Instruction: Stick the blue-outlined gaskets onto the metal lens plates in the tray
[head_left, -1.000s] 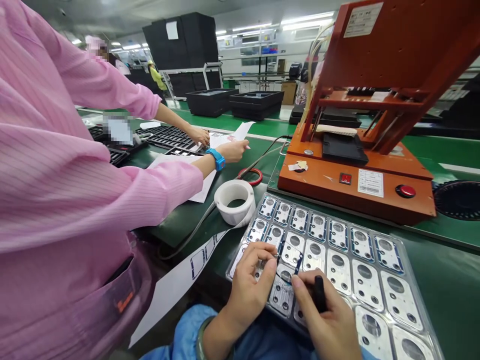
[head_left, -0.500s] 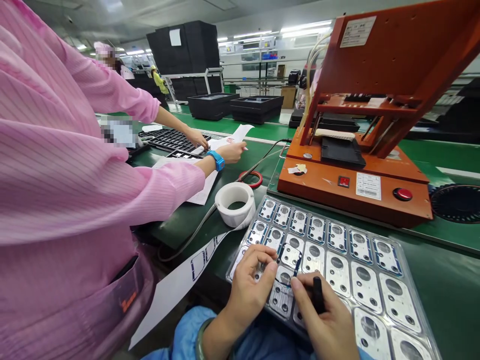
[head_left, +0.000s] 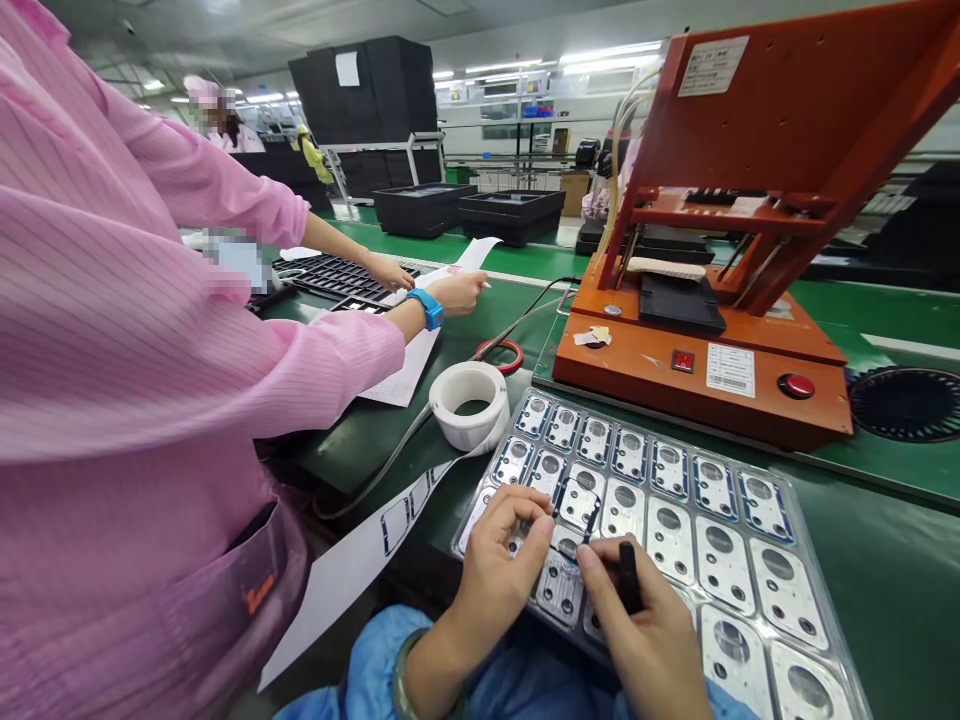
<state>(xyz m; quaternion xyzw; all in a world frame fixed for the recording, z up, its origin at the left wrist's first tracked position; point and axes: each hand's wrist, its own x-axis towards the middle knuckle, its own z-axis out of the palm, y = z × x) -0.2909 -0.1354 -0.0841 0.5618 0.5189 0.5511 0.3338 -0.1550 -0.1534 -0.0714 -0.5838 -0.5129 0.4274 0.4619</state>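
Note:
My left hand (head_left: 501, 585) pinches the left side of a thin dark frame-shaped sticker (head_left: 592, 518) between thumb and fingers. At the sticker's lower corner are the thumb and fingertip of my right hand (head_left: 649, 640). A black pen-like tool (head_left: 628, 578) also sits in that hand, between the fingers. The sticker is over the metal plates in a clear plastic tray (head_left: 829, 590); whether it touches one, I cannot tell. Several silver plates (head_left: 670, 535) with a round disc and small holes fill the tray. Those in the back row carry dark blue frames.
A white roll (head_left: 471, 405) trails a backing strip (head_left: 352, 570) with frame stickers on my left. Behind the tray stands an orange press (head_left: 690, 370). A co-worker in pink (head_left: 187, 330) reaches over papers and a black tray. A red ring (head_left: 501, 356) lies behind the roll.
My hands and the sticker keep nearly the same place over the tray. The view has shifted slightly. The co-worker's hands have barely moved.

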